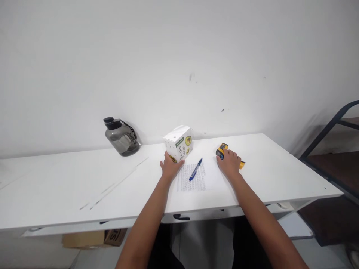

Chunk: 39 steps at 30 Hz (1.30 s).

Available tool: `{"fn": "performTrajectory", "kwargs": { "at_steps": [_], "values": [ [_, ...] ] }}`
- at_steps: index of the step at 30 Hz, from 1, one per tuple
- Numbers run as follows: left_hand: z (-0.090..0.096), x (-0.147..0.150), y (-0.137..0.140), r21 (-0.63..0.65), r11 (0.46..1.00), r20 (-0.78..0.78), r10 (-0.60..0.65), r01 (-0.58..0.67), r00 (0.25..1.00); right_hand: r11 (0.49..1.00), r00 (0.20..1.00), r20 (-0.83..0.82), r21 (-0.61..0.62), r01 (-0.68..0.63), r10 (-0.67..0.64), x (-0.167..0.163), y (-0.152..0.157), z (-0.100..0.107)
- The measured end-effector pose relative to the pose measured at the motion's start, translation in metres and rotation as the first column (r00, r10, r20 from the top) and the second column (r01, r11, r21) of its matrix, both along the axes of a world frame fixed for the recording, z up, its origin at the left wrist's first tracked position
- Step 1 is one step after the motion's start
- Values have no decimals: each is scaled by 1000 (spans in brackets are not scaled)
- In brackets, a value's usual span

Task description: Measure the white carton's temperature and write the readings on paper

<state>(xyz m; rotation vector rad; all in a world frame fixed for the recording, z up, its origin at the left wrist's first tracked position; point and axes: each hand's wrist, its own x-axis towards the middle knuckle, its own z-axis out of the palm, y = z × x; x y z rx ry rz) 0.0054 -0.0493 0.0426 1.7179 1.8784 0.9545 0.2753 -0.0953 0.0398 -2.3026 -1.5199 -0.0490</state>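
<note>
A white box with avocado pictures and the words "Super Meal" [179, 144] stands on the white desk, and my left hand [170, 166] grips its lower front with thumb and fingers. Further right, my right hand [230, 163] is wrapped over a yellow and black handheld device with a small display [222, 150], which looks like an infrared thermometer and lies on the desk. Part of the device is hidden under my fingers. Between my hands, a blue pen [195, 170] lies on a sheet of paper covered in writing [185, 181].
A grey translucent water bottle with a black lid [123, 138] stands near the wall at the left. The white desk [70, 186] runs along the wall. A dark metal frame [331, 123] stands at the right. Below the desk lies a cardboard box [114, 237].
</note>
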Motion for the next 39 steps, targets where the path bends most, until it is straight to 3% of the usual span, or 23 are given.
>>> {"fn": "performTrajectory", "kwargs": {
  "at_steps": [15, 23, 31, 35, 39],
  "values": [
    [-2, -1, 3, 11, 1000, -10, 7, -6, 1000, 1000, 1000, 10, 0, -8, 8, 0, -1, 1],
    [0, 1, -1, 3, 1000, -16, -7, 7, 1000, 985, 993, -42, -136, 105, -112, 8, -7, 16],
    [7, 5, -4, -23, 998, -63, 59, -60, 996, 977, 990, -76, -190, 100, -116, 8, -6, 19],
    [12, 2, -9, -78, 995, 31, 60, -57, 998, 979, 986, -123, -180, 91, -114, 9, -8, 23],
    [8, 0, -9, 3, 1000, 216, 10, -11, 976, 993, 955, -273, -29, 114, -117, 9, -11, 27]
  ]
}}
